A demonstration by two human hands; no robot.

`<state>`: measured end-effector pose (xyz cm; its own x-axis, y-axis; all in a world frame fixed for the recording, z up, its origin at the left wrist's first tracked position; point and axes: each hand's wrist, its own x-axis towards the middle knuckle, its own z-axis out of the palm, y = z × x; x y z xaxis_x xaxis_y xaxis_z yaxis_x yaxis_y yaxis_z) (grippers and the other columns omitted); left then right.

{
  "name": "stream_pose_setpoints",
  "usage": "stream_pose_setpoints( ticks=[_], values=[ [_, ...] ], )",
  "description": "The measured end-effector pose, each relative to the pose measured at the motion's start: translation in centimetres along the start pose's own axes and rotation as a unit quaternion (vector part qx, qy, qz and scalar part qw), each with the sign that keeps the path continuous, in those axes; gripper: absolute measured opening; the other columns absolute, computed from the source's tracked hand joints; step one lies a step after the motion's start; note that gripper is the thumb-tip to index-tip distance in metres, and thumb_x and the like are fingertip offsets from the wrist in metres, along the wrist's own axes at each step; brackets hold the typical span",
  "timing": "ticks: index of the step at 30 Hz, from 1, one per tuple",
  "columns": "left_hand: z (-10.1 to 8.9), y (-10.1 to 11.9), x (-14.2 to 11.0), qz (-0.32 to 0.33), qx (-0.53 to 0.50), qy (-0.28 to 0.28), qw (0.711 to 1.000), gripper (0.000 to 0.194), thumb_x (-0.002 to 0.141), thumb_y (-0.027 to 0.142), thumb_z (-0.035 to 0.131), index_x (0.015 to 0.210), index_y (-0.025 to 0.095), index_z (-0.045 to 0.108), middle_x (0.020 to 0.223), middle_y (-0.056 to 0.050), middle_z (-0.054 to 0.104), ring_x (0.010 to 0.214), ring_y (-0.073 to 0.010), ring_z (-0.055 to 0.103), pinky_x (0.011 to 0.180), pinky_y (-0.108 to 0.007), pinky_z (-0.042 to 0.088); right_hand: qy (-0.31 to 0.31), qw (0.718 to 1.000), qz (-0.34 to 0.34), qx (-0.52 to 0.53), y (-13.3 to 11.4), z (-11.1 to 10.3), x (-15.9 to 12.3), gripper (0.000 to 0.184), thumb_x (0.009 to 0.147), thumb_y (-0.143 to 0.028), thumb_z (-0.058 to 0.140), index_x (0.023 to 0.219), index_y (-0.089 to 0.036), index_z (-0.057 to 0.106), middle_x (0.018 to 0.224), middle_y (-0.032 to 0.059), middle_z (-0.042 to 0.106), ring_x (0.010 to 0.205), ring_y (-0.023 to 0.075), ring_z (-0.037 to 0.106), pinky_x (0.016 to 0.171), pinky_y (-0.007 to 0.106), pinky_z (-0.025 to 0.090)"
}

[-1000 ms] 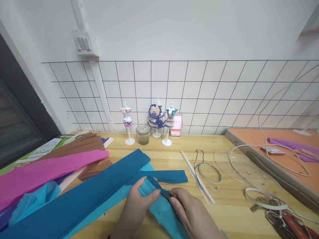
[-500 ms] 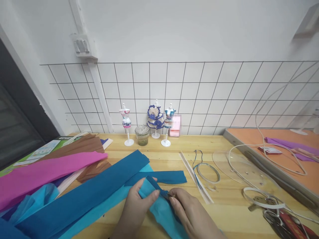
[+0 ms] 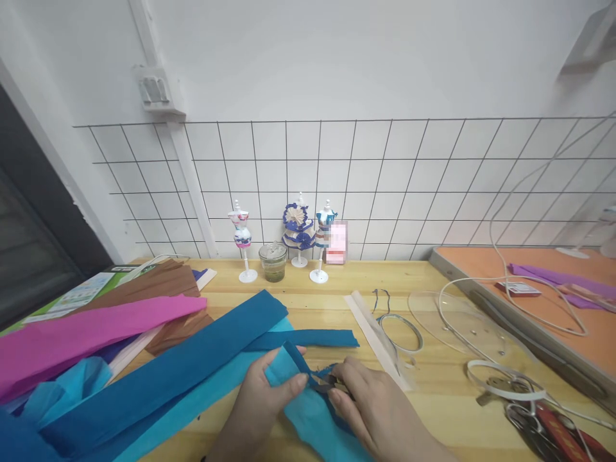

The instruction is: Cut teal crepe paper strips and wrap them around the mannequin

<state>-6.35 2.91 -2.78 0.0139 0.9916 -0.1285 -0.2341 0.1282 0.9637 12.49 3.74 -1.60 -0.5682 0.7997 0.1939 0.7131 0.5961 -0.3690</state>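
Left hand (image 3: 266,393) pinches the blue strip (image 3: 308,417) tight, likely to steady it against the dark tool (image 3: 324,387) the right hand (image 3: 370,401) clasps.

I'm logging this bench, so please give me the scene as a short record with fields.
Left hand: pinches light blue strip
Right hand: holds dark tool, probably scissors, at strip's edge
Left side: pink strip, brown strip
Back: three mannequins, jar
Right side: purple strip on orange surface
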Motion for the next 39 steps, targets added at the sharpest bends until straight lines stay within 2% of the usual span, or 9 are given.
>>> stream_pose_setpoints(
  ticks=[7,9,13,17,21,23,27,33,39],
  values=[
    [0.5,1.0,-0.3,0.026,0.029,-0.062,0.997,0.021,0.070,0.034,0.066,0.083,0.017,0.069,0.078,-0.005,0.071,0.076,-0.0202,0.061,0.071,-0.031,0.049,0.010,0.999,-0.026,-0.016,0.4,-0.1,-0.1,0.022,0.092,-0.034,0.030,0.089,-0.023,0.048,0.081,0.0022,0.060,0.071,0.0189,0.059,0.060,0.029,0.041],
    [0.7,1.3,-0.4,0.037,0.040,-0.061,0.997,0.018,0.071,0.034,0.065,0.080,0.018,0.069,0.076,-0.004,0.071,0.076,-0.0206,0.061,0.071,-0.030,0.050,0.007,0.999,-0.027,-0.023,0.4,0.0,-0.1,0.022,0.092,-0.034,0.030,0.089,-0.022,0.049,0.081,0.0025,0.060,0.070,0.0189,0.059,0.060,0.029,0.041],
    [1.1,1.5,-0.4,0.077,0.119,-0.014,0.990,0.020,0.072,0.034,0.063,0.060,0.018,0.066,0.063,-0.001,0.067,0.065,-0.0187,0.060,0.062,-0.025,0.048,0.003,0.999,-0.023,-0.043,0.5,0.2,0.0,0.022,0.091,-0.035,0.031,0.087,-0.022,0.049,0.082,0.0031,0.060,0.070,0.0197,0.059,0.059,0.030,0.042],
    [1.1,0.9,-0.4,0.123,0.216,0.043,0.968,0.019,0.071,0.035,0.062,0.064,0.019,0.067,0.066,-0.002,0.068,0.067,-0.0195,0.059,0.064,-0.024,0.046,0.002,1.000,-0.003,-0.031,0.3,0.1,0.1,0.026,0.092,-0.035,0.029,0.083,-0.022,0.049,0.080,0.0030,0.060,0.067,0.0191,0.059,0.058,0.029,0.042],
    [0.6,0.7,-0.3,0.086,0.180,0.131,0.971,0.025,0.064,0.040,0.068,0.073,0.017,0.069,0.074,-0.005,0.070,0.076,-0.0237,0.060,0.067,-0.026,0.046,-0.019,0.999,0.026,-0.003,0.3,-0.1,0.2,0.029,0.092,-0.036,0.027,0.083,-0.022,0.050,0.080,0.0037,0.061,0.069,0.0193,0.059,0.059,0.029,0.042],
    [0.4,0.9,-0.2,0.079,0.134,0.152,0.976,0.027,0.064,0.042,0.068,0.075,0.017,0.068,0.074,-0.005,0.070,0.076,-0.0232,0.060,0.068,-0.027,0.047,-0.021,0.999,0.034,-0.004,0.5,-0.2,0.3,0.030,0.092,-0.036,0.026,0.087,-0.021,0.052,0.083,0.0049,0.061,0.072,0.0208,0.059,0.062,0.031,0.042],
    [0.3,1.2,0.0,0.065,0.094,0.111,0.987,0.025,0.067,0.042,0.065,0.067,0.017,0.065,0.065,-0.002,0.069,0.065,-0.0188,0.059,0.062,-0.027,0.048,-0.010,0.998,0.045,0.047,0.8,-0.3,0.3,0.030,0.093,-0.036,0.026,0.088,-0.021,0.053,0.085,0.0043,0.061,0.076,0.0201,0.058,0.066,0.031,0.042],
    [0.2,0.7,0.1,0.047,0.061,0.112,0.991,0.023,0.063,0.038,0.070,0.071,0.017,0.067,0.069,-0.004,0.071,0.069,-0.0213,0.062,0.068,-0.031,0.050,-0.003,0.983,0.064,0.172,0.5,-0.2,0.4,0.035,0.093,-0.038,0.026,0.074,-0.022,0.050,0.073,-0.0001,0.059,0.070,0.0154,0.056,0.064,0.025,0.041],
    [0.3,0.2,0.3,0.031,0.084,0.084,0.992,0.021,0.059,0.035,0.073,0.062,0.015,0.064,0.061,-0.003,0.069,0.059,-0.0182,0.059,0.058,-0.028,0.049,-0.013,0.977,0.075,0.198,0.0,-0.3,0.5,0.036,0.093,-0.040,0.026,0.077,-0.022,0.053,0.075,0.0006,0.060,0.073,0.0162,0.056,0.066,0.026,0.040]
  ],
)
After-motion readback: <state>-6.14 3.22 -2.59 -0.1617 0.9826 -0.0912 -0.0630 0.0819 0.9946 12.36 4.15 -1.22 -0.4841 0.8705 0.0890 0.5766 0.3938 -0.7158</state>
